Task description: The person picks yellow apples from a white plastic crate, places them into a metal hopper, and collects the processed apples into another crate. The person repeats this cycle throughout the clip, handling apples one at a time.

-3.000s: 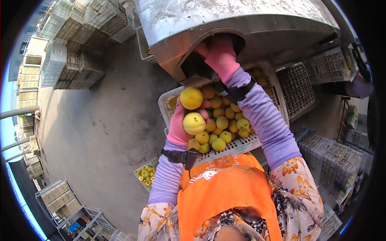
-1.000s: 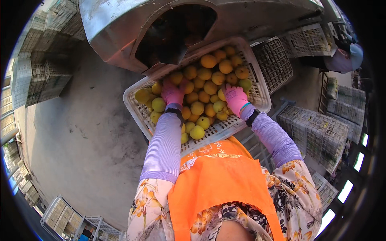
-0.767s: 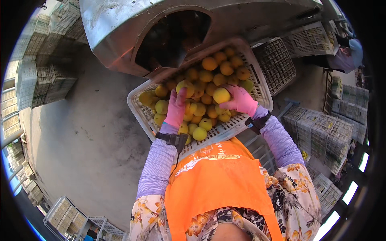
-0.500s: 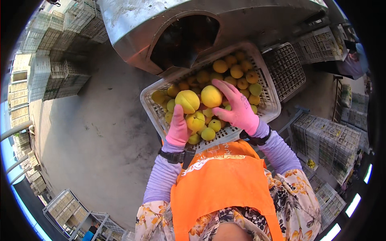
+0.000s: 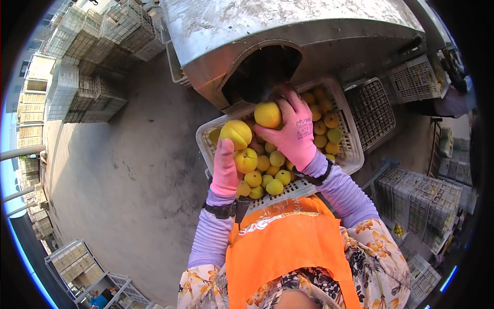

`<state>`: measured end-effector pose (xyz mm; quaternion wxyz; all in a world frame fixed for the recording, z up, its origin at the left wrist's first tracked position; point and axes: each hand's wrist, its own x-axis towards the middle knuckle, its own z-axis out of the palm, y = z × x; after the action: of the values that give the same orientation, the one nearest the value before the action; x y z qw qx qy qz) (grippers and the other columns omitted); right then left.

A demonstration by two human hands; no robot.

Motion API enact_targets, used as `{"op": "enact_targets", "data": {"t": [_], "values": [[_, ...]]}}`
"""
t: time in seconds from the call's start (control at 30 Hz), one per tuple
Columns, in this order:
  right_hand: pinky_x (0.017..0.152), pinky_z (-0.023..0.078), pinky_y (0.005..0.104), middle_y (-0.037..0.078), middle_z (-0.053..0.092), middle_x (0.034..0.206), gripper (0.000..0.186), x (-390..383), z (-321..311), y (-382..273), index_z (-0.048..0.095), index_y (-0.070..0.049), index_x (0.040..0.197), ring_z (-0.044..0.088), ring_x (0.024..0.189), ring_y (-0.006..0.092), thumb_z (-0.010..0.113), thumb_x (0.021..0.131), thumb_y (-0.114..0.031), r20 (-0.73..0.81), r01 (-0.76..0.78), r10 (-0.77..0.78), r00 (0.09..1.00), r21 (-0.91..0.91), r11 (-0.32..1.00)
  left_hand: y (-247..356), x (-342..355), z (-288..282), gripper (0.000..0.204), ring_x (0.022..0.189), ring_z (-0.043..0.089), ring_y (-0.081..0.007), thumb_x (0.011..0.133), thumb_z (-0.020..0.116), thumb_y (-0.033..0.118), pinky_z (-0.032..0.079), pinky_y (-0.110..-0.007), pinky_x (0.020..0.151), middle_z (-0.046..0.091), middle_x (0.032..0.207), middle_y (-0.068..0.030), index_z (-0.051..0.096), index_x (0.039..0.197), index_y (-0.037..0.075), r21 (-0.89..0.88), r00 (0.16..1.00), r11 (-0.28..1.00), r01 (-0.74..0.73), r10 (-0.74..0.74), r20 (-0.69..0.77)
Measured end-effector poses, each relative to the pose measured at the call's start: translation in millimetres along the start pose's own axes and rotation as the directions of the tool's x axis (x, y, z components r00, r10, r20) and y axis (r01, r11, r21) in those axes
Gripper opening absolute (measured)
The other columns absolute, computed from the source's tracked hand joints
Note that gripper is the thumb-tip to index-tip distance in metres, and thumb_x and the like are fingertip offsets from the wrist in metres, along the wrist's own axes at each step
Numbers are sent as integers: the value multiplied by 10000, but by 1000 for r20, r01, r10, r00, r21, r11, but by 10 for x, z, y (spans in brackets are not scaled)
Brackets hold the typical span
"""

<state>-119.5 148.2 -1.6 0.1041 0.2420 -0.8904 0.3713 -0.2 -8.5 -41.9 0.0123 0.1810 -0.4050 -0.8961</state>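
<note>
The right hand (image 5: 296,135) has its grip closed around a yellow peach (image 5: 268,114) just below the dark machine opening (image 5: 262,72), nearer to it than the left hand (image 5: 225,167), which clamps another peach (image 5: 236,134) over the crate (image 5: 346,157).

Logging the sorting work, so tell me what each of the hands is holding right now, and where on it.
Each hand holds one yellow fruit over the crate: the left hand cups its fruit from below, the right hand grips its fruit around the side.
</note>
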Motion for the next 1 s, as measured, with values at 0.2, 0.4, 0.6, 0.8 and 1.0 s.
{"op": "enact_targets", "data": {"t": [0.2, 0.4, 0.6, 0.8, 1.0], "values": [[1108, 376, 536, 206, 540, 1424, 790, 515, 885, 366, 650, -57, 1285, 479, 1341, 433, 848, 697, -547, -139, 82, -125, 982, -280, 956, 116, -91, -70, 763, 818, 685, -185, 999, 492, 710, 593, -307, 690, 689, 1143, -142, 569, 1334, 29, -40, 994, 993, 109, -109, 20], [1102, 368, 559, 224, 549, 1410, 808, 909, 665, 135, 626, -24, 1311, 471, 1360, 429, 851, 726, -534, -176, 105, -143, 974, -211, 972, 180, 7, -75, 796, 834, 688, -205, 1042, 339, 717, 585, -307, 731, 689, 1158, -156, 563, 1339, 13, -45, 982, 991, 130, -122, 146], [1202, 308, 534, 172, 548, 1467, 834, -58, 47, -321, 613, -37, 1362, 473, 1380, 418, 868, 702, -479, 317, -50, -32, 948, 245, 968, 177, 100, 198, 894, 1372, 516, -258, 1041, 275, 735, 440, -387, 1131, 471, 1544, -143, 306, 1593, 32, 130, 988, 988, -85, 67, 136], [1188, 318, 556, 203, 554, 1435, 789, 267, 602, 220, 595, -33, 1362, 480, 1332, 461, 833, 739, -456, -50, 97, -109, 993, -198, 975, 99, 51, 49, 1006, 1099, 676, -269, 990, 242, 815, 574, -379, 918, 580, 1423, -177, 180, 1641, 50, 28, 994, 995, 97, -99, 43], [1160, 342, 561, 222, 545, 1440, 822, 772, 1029, 563, 559, -24, 1409, 470, 1332, 483, 763, 809, -548, -169, 81, -145, 975, -335, 939, 167, 169, 95, 989, 1107, 663, -264, 968, 296, 831, 573, -452, 887, 632, 1336, -146, 248, 1627, 95, -141, 982, 979, 144, -158, -101]]}}
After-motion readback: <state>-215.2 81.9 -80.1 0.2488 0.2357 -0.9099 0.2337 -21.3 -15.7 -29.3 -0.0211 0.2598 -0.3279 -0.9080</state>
